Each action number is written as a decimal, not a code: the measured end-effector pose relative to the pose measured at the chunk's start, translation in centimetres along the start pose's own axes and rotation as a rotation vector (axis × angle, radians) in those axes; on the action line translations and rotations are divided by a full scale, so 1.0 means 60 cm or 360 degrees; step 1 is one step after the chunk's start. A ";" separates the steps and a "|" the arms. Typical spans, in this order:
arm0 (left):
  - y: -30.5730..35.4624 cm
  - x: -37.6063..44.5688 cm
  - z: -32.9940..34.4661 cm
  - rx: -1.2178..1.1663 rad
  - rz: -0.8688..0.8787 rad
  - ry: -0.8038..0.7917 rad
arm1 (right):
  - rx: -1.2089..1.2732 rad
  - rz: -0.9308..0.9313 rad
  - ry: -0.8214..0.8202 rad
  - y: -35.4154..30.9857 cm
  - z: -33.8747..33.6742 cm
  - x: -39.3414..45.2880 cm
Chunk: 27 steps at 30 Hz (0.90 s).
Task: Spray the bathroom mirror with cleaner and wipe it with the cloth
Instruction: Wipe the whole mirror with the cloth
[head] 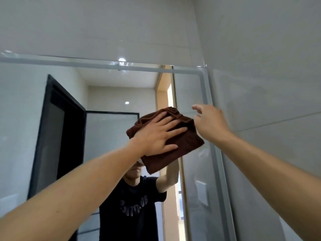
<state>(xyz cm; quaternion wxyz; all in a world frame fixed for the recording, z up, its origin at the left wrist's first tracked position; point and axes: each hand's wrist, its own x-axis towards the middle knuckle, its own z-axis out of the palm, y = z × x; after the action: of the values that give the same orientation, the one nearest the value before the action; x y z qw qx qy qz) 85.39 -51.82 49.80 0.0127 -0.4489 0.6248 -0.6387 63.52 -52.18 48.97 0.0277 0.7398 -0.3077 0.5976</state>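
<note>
under the flat, spread left hand [157,134] – brown cloth [180,145] against mirror [111,94] – right hand [211,121] open, empty.

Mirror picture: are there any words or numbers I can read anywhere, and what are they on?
Only one text shows: pale letters on the black T-shirt reflected in the mirror. They are mirror-reversed and too blurred to read.
The cloth, the tiles and the door carry no words.
</note>
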 end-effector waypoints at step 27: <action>-0.102 0.094 -0.023 0.0153 -0.0431 0.0087 | 0.0116 0.0064 0.0152 0.027 -0.028 0.010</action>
<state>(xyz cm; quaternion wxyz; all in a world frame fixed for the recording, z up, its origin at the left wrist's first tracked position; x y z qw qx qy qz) 84.55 -52.64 58.12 -0.0691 -0.5105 0.5273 -0.6757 61.35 -53.08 49.46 0.0034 0.7046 -0.2990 0.6435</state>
